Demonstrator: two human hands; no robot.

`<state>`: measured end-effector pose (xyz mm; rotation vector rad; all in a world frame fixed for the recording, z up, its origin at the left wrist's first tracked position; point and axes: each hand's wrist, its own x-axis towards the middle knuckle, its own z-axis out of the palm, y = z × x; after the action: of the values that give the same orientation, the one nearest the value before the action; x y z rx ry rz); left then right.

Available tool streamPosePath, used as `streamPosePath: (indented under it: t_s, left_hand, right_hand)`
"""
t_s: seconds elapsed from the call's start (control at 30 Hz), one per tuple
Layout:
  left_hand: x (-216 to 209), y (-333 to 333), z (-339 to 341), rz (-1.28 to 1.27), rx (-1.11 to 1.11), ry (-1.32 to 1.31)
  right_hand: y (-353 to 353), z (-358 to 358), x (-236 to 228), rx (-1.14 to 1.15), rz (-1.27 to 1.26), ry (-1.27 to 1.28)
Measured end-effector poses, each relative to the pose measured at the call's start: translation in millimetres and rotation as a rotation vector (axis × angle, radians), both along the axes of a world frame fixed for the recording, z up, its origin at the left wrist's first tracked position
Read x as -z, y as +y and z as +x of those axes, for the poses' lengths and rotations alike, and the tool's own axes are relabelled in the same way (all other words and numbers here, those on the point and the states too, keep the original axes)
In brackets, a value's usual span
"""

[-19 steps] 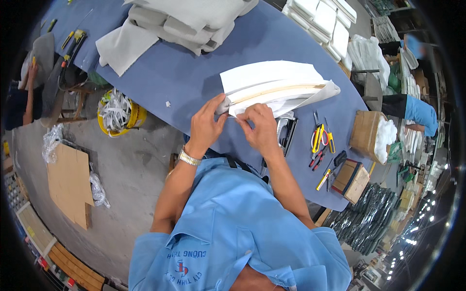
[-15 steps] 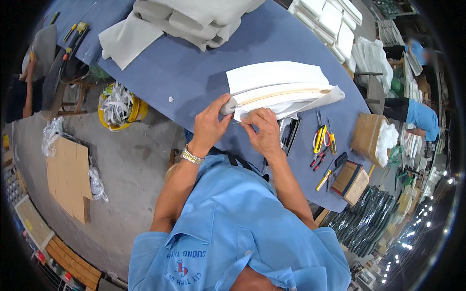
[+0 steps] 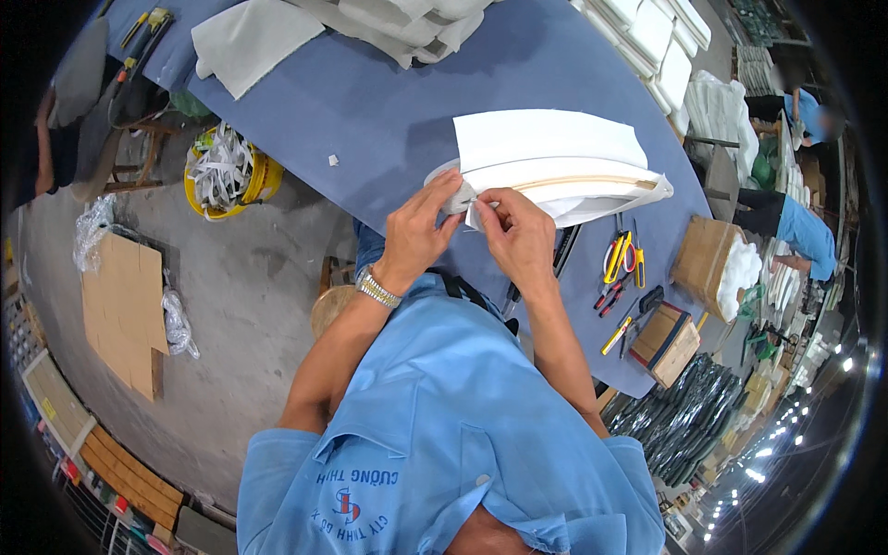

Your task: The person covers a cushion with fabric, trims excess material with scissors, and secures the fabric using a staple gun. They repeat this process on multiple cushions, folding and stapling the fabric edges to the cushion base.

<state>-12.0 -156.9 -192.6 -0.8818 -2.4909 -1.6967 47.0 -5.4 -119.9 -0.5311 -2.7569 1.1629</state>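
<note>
Shirt: my blue shirt (image 3: 444,435) fills the lower middle of the frame, nearest the camera.
Watch: a metal watch (image 3: 377,288) sits on my left wrist, left of centre.
Left hand: my left hand (image 3: 418,231) is curled, its fingers pinched shut on the near corner of the white cover (image 3: 555,171), just above centre.
Right hand: my right hand (image 3: 520,236) is also closed, thumb and fingertips pinching the same corner, touching my left hand's fingers.
Cover: it lies on the blue table (image 3: 388,120), stretching from my fingers toward the upper right, with a tan zip line along it.
In the way: my own knuckles hide the corner itself, so I cannot tell what exactly is gripped there.
Tools: yellow-handled cutters (image 3: 618,257) lie right of my right hand, well apart from the cover.
Box: a small box (image 3: 668,342) sits at lower right.
Bucket: a yellow bucket (image 3: 227,174) of white strips stands on the floor at left.
Far: folded white fabric (image 3: 388,23) is piled at the top edge.
</note>
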Motion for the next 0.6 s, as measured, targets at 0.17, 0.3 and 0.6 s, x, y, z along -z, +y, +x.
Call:
streamPosePath:
  t_s: [0.17, 0.3, 0.6]
  left_hand:
    - [1.3, -0.8, 0.2, -0.026, -0.009, -0.009]
    - [5.0, -5.3, 0.0, -0.104, -0.003, 0.026]
    - [-72.4, -11.5, -80.0, -0.277, 0.346, 0.089]
  right_hand:
    - [-1.4, -6.5, 3.3, 0.017, -0.046, 0.005]
    - [-0.1, 0.1, 14.7, 0.042, -0.021, 0.069]
    - [4.5, -14.6, -30.3, 0.031, -0.095, 0.428]
